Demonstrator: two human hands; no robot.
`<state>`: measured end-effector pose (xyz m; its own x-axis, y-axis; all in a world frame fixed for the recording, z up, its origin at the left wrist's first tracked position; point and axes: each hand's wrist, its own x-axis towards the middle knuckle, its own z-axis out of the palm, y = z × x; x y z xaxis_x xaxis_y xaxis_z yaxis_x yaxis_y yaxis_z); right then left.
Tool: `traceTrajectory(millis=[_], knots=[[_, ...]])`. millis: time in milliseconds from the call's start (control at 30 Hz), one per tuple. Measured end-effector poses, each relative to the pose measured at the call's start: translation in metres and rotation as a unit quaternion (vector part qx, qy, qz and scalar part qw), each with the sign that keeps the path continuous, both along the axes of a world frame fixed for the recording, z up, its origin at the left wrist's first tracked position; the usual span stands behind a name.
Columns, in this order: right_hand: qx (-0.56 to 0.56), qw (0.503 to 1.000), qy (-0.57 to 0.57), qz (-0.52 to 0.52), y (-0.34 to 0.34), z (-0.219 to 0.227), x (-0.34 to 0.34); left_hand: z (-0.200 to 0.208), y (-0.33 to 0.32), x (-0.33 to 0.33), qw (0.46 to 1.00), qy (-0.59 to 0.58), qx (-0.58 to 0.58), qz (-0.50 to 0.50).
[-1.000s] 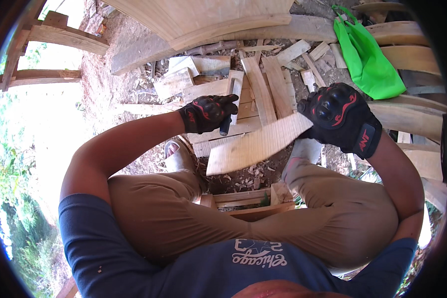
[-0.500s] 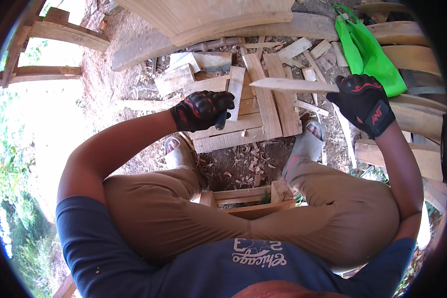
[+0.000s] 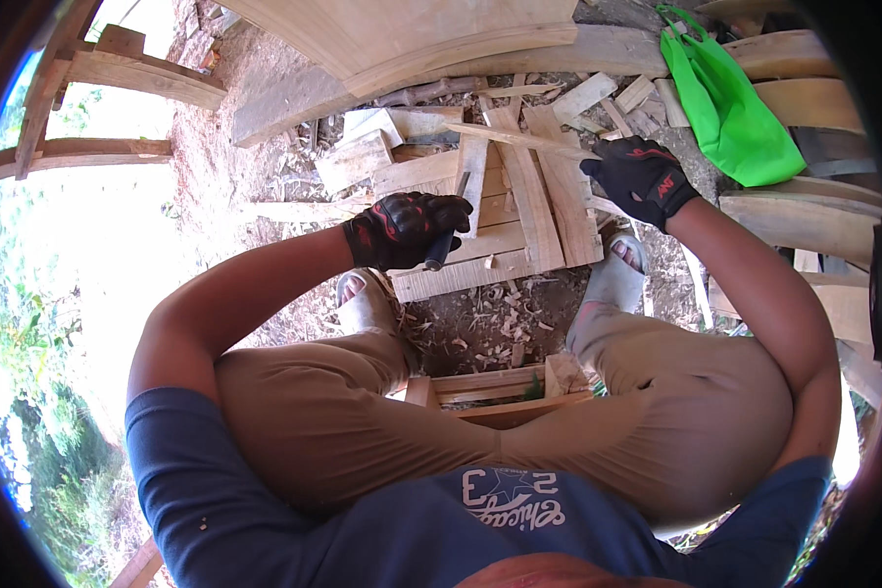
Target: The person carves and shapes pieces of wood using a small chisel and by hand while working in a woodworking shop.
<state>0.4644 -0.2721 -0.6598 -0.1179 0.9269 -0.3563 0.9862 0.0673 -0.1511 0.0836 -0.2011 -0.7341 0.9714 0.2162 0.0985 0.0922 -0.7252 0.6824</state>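
Note:
My left hand (image 3: 409, 229), in a black glove with red trim, is closed round a dark-handled tool (image 3: 438, 257). The rounded handle end sticks out below the fist and a narrow dark part shows above it; its kind is unclear. My right hand (image 3: 643, 178), gloved alike, grips one end of a thin wooden strip (image 3: 524, 138). The strip points leftward and tapers at its far tip, above the low platform of wooden boards (image 3: 461, 281). Two loose planks (image 3: 529, 196) and a narrow short board (image 3: 472, 167) lie across this platform between the hands.
Wood shavings (image 3: 490, 323) and offcuts (image 3: 583, 98) litter the dirt ground. A green bag (image 3: 725, 118) lies at the far right beside curved timbers (image 3: 804, 216). A large wooden panel (image 3: 412, 34) stands beyond a long beam (image 3: 294, 103). My sandalled feet flank the platform.
My right hand has moved left and inward, bringing the wooden strip over the platform, with its tip higher in view. The left hand still grips the tool and has barely shifted.

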Motion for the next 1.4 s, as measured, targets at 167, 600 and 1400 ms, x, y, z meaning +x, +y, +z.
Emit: traceTrajectory(millis=[167, 600, 1400], knots=[[-0.065, 0.996, -0.047, 0.029, 0.015, 0.033, -0.012, 0.005, -0.005, -0.004, 0.999, 0.031, -0.026, -0.021], [-0.041, 0.997, -0.02, 0.063, 0.006, 0.036, -0.007, 0.007, -0.006, 0.008, 0.99, 0.11, -0.087, 0.031], [0.08, 0.974, 0.008, 0.211, -0.027, 0.096, -0.031, -0.079, -0.021, -0.011, 0.698, -0.004, -0.708, 0.108]])
